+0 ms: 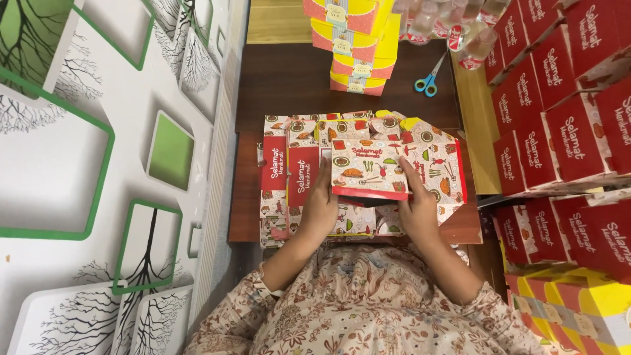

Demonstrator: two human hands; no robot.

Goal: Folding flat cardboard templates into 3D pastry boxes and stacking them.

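Left hand [320, 205] clamped on the left edge of a printed food box [369, 169], just below frame centre, fingers wrapped round the side. Right hand [417, 204] gripping the right edge of the same box, fingers [409, 176] spread up over its patterned top. Box held level between both hands at mid-frame, cream lid with small food drawings, red rim along the near edge. Directly beneath and around it, a spread of flat unfolded box blanks [289, 171] in the same red and cream print, covering a dark wooden table [282, 85]. Below the hands, at bottom centre, floral-patterned sleeves [368, 309] reaching up from the lower edge. Farther up the table, at top centre, a stack of yellow and pink boxes [358, 46]. Just right of that stack, blue-handled scissors [427, 80] lying on the wood. At the top right, clear plastic bottles [453, 20], partly cut off by the frame edge. Along the right side, rows of assembled red boxes [559, 118] stacked close together; in the lower right corner, more yellow boxes [578, 309]. On the left half of the frame, a white wall panel [98, 177] with green frames and bare tree drawings.
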